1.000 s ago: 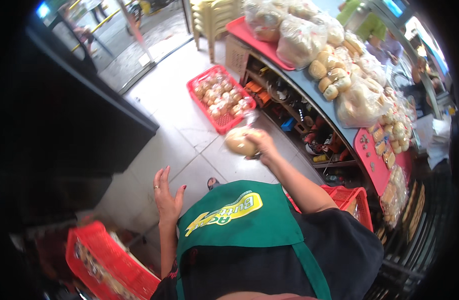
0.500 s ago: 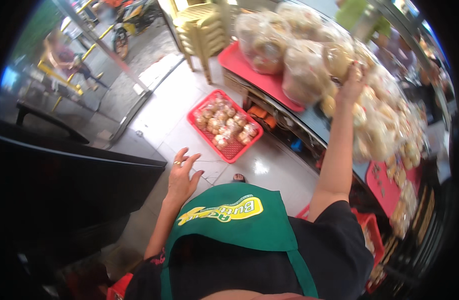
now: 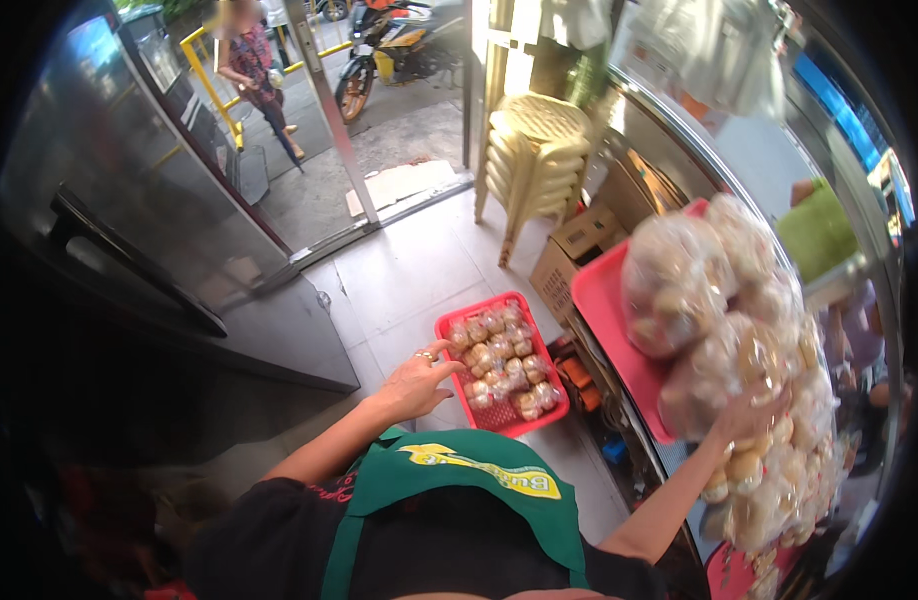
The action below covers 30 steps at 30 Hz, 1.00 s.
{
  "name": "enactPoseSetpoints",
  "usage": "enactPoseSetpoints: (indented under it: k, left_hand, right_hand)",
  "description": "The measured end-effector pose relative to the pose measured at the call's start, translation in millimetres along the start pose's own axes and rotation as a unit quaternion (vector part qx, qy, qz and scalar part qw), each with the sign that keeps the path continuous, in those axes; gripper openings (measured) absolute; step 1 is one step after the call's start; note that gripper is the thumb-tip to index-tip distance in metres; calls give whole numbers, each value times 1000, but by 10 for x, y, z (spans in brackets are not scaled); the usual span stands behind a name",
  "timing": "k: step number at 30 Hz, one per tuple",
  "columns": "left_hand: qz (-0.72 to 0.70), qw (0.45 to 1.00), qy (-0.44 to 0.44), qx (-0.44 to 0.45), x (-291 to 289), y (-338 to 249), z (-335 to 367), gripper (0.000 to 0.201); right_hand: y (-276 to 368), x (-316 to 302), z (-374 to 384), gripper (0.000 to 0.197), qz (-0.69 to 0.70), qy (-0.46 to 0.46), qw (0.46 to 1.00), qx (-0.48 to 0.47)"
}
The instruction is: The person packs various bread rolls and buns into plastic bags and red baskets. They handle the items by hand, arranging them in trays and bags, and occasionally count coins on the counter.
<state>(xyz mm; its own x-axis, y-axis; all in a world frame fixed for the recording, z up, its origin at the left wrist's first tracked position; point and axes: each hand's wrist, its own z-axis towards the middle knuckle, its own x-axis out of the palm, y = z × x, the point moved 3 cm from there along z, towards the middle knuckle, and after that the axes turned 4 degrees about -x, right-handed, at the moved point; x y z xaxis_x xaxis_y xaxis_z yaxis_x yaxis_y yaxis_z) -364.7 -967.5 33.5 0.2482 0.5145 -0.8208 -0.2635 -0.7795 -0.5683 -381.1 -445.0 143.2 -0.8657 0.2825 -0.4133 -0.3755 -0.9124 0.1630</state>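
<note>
My right hand reaches onto a heap of clear plastic bags full of round bread rolls, on the counter at the right. Its fingers curl against a bag of bread rolls and are partly lost among the plastic. My left hand hangs over the floor with fingers apart and nothing in it, a ring on one finger. Beyond its fingertips, a red plastic basket on the floor holds several small bagged rolls. Larger bags of rolls sit on a red tray farther along the counter.
Stacked cream plastic stools stand by the glass front, near cardboard boxes. A dark cabinet with a black handle is on the left. Outside are a motorcycle and a person. Orange items lie under the counter.
The view has swung, so the basket, stools and counter appear shifted lower and to the right. My right hand stays at the bags; my left hand stays open, now appearing closer to the basket.
</note>
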Motion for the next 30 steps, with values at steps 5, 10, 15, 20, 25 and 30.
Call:
enactPoseSetpoints:
  k: [5, 10, 15, 20, 25, 30]
  left_hand:
    - [23, 999, -27, 24, -607, 999, 870, 51]
    - [56, 994, -90, 10, -1422, 1721, 1723, 51]
    - [103, 981, -160, -20, -2080, 2058, 2150, 51]
    - [119, 964, -208, -115, -2685, 2638, 2261, 49]
    - [99, 920, -293, -242, -3529, 4136, 2690, 64]
    - [77, 879, -258, -393, -4123, 5757, 3420, 76]
  right_hand:
    - [1382, -241, -551, 42, -27, -45, 995, -89]
    - [2308, -127, -520, 42, -39, -4, 992, -121]
    - [2833, 281, -361, 37, 63, 16, 993, -96]
    - [3446, 948, -480, 30, 263, 31, 964, -27]
    - [4079, 1621, -160, 15, 358, 63, 931, 14]
    - [4785, 2862, 507, 9, 319, 60, 945, -48]
